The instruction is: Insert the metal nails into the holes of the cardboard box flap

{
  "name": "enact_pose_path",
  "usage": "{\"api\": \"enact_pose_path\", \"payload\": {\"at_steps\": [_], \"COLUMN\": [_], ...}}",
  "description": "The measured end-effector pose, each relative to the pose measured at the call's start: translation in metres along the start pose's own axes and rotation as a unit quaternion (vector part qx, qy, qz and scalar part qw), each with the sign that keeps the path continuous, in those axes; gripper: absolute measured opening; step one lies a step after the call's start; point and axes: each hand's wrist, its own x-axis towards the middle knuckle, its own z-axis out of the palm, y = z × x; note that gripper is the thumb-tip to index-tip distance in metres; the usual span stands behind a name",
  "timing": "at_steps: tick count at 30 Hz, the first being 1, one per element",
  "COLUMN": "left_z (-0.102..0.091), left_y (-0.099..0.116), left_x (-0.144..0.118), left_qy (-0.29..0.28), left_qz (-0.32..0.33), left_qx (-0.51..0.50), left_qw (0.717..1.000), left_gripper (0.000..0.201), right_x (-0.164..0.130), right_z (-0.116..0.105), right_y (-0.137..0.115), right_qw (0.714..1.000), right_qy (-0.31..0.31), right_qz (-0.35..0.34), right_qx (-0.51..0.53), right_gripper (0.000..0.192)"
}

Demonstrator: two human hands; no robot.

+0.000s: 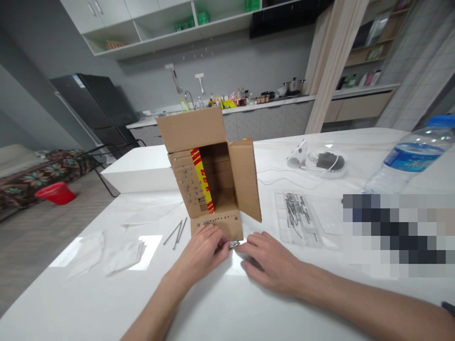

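An opened cardboard box stands on the white table with its flaps spread. Grey nail heads dot its left flap, and a row of holes and a few nail heads run along the lower front flap. At that lower flap my left hand is closed on a small bunch of nails, whose ends poke out to the right. My right hand has its thumb and index finger apart, the index fingertip at the ends of those nails. Three long nails lie left of the box.
Right of the box lies a clear compartment case with several nails. Behind it are a white device with a cable and a water bottle. Crumpled white sheets lie at left; a white box stands behind.
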Motion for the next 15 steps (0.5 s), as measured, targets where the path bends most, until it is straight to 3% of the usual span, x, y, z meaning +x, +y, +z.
{"api": "enact_pose_path", "payload": {"at_steps": [15], "left_z": [-0.01], "left_y": [-0.016], "left_x": [-0.001], "left_qy": [0.096], "left_qz": [-0.025], "left_qx": [0.003], "left_qw": [0.995], "left_gripper": [0.01], "right_x": [0.0], "right_z": [-0.002], "right_y": [-0.001], "right_qw": [1.0], "right_qy": [-0.001], "right_qz": [0.0], "right_qx": [0.002], "right_gripper": [0.017]}}
